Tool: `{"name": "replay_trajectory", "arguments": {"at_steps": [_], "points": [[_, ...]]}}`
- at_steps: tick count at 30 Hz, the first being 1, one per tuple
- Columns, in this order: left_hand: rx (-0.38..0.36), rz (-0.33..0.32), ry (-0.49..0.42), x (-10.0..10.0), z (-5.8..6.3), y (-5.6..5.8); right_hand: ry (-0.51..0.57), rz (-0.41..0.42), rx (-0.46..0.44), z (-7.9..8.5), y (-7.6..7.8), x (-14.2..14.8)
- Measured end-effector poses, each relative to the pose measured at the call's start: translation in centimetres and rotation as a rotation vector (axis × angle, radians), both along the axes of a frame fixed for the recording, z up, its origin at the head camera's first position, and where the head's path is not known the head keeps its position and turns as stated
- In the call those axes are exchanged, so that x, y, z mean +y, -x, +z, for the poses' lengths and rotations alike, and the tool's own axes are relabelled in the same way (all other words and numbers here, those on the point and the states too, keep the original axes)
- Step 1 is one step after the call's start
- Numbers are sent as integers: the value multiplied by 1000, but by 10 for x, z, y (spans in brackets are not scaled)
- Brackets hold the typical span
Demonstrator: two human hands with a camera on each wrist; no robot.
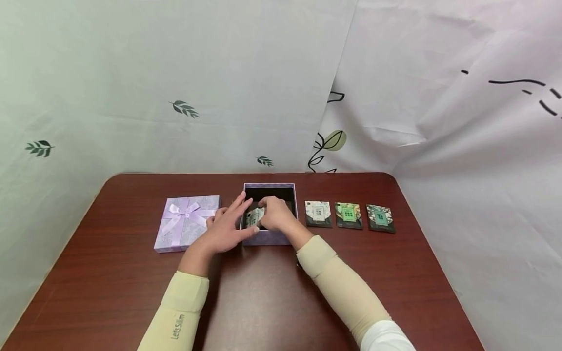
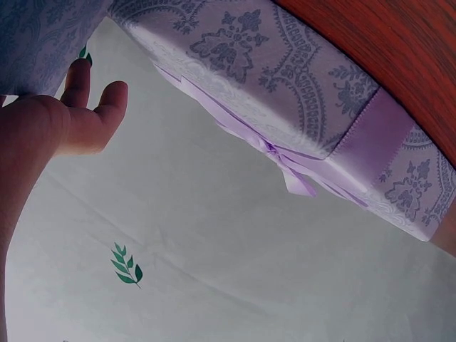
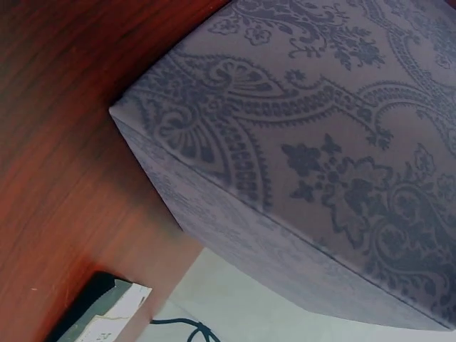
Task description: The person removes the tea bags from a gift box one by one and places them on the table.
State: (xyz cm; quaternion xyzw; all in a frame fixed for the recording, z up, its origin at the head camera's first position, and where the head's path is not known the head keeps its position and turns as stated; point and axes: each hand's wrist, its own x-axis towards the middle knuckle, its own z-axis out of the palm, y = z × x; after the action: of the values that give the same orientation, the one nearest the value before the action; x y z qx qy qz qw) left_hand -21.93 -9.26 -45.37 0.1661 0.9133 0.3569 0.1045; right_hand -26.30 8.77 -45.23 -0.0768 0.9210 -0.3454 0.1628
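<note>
A lavender patterned box [image 1: 269,238] with a dark inside stands without its lid at the middle of the table. My right hand [image 1: 277,214] reaches into it and pinches the right side of a small flat sachet [image 1: 253,217] with a printed label. Its fingertips are partly hidden behind the hand. My left hand [image 1: 226,228] rests at the box's left side, fingers extended along the wall and thumb near the front rim. In the left wrist view its fingers show beside the patterned box wall.
Left of the box lies the lavender lid [image 1: 195,229], topped with a ribbon bow [image 1: 184,213]. To the right, a white sachet [image 1: 318,213], a green-and-yellow sachet [image 1: 349,215] and a dark green sachet [image 1: 380,218] lie in a row. A pale fabric backdrop [image 1: 219,73] hangs behind the table.
</note>
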Motion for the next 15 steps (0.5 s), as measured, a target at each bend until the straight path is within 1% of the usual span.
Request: {"name": "replay_trajectory", "arguments": {"at_steps": [7, 15], "points": [[-5, 1, 16, 0, 2, -1, 90, 9, 50, -1, 1, 5], [-4, 4, 21, 1, 1, 0, 211, -10, 26, 3, -4, 13]]}}
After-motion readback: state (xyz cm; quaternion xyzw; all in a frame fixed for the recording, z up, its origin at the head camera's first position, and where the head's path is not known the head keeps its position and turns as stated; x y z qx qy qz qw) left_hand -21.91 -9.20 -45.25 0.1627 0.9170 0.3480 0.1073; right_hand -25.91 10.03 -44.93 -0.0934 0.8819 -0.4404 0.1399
